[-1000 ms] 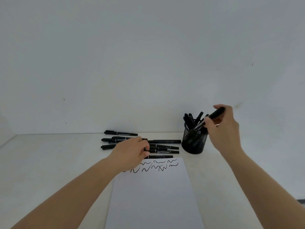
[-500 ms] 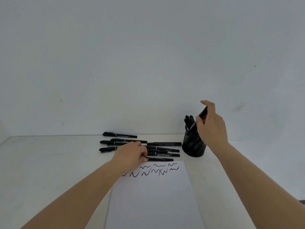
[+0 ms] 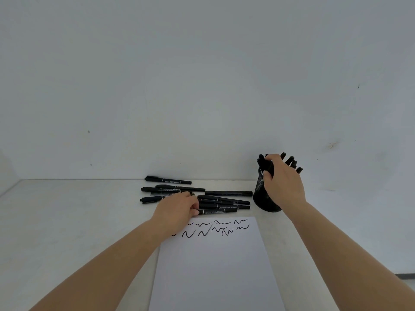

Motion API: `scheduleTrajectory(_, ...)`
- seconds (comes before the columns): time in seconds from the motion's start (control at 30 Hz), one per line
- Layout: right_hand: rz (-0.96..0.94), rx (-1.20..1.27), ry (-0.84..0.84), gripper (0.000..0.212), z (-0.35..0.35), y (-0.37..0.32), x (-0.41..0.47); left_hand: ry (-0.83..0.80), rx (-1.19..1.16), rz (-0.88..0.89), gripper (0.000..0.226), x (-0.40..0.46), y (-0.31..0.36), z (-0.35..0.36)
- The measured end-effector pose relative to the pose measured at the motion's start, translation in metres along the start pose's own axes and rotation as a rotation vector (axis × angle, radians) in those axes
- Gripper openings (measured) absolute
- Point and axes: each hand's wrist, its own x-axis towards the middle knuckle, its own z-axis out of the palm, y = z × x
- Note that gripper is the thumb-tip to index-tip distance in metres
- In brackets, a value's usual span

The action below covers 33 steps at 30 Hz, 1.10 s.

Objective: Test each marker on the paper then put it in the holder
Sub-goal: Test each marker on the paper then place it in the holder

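A white paper [image 3: 215,265] lies in front of me with several black scribbles along its top edge. Behind it, several black markers [image 3: 224,202] lie loose on the table. My left hand [image 3: 177,212] rests on this pile, its fingers curled round the end of the nearest marker [image 3: 221,211]. At the right stands a black mesh holder [image 3: 263,198] with several markers [image 3: 292,161] upright in it. My right hand [image 3: 281,182] is at the holder's rim, thumb and forefinger pinching a marker [image 3: 266,164] that stands inside the holder. The hand hides part of the holder.
The table [image 3: 67,221] is white and meets a plain white wall just behind the markers. Another marker [image 3: 168,180] lies furthest back, near the wall. A longer black pen [image 3: 229,193] lies left of the holder.
My right hand has come down, lowering its marker into the holder among the others. My left hand has stayed on the pile, closing on the nearest marker.
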Motion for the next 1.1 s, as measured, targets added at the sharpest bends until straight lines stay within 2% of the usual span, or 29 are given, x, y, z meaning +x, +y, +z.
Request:
scheduleTrajectory(0.23,-0.017,-0.119,-0.008,0.038,-0.003,-0.002,-0.003,-0.055,0.004,-0.049,0.022,-0.002,-0.003,0.002)
scheduleTrajectory(0.3,-0.036,-0.203,0.071,0.039,-0.007,-0.004,-0.009,-0.054,0.027,-0.056,0.023,-0.002,-0.003,0.003)
scheduleTrajectory(0.37,-0.070,-0.186,0.206,0.037,-0.014,-0.010,-0.018,-0.008,0.051,-0.054,0.023,-0.005,-0.004,0.004)
scheduleTrajectory(0.43,-0.203,-0.150,0.366,0.031,-0.019,-0.020,-0.029,0.067,0.028,-0.049,0.023,-0.010,-0.002,0.002)
scheduleTrajectory(0.5,-0.361,-0.107,0.399,0.018,-0.020,-0.028,-0.044,0.148,-0.062,-0.051,0.023,-0.018,0.002,-0.007)
scheduleTrajectory(0.57,-0.340,0.061,0.203,0.008,-0.015,-0.040,-0.061,0.211,-0.205,-0.082,0.022,-0.028,0.008,-0.019)
scheduleTrajectory(0.67,0.032,0.498,-0.285,0.015,-0.005,-0.064,-0.089,0.264,-0.356,-0.082,0.016,-0.055,0.021,-0.031)
scheduleTrajectory(0.73,0.196,0.707,-0.413,0.019,0.004,-0.079,-0.107,0.255,-0.358,-0.018,0.011,-0.078,0.029,-0.031)
scheduleTrajectory(0.83,0.334,0.940,-0.406,0.021,0.012,-0.101,-0.131,0.240,-0.385,0.023,0.009,-0.103,0.035,-0.034)
scheduleTrajectory(0.97,0.415,1.022,-0.340,0.027,0.013,-0.117,-0.148,0.135,-0.394,0.010,0.023,-0.126,0.034,-0.041)
scheduleTrajectory(1.1,0.404,1.078,-0.337,0.032,0.015,-0.127,-0.156,-0.022,-0.706,-0.110,0.036,-0.138,0.034,-0.047)
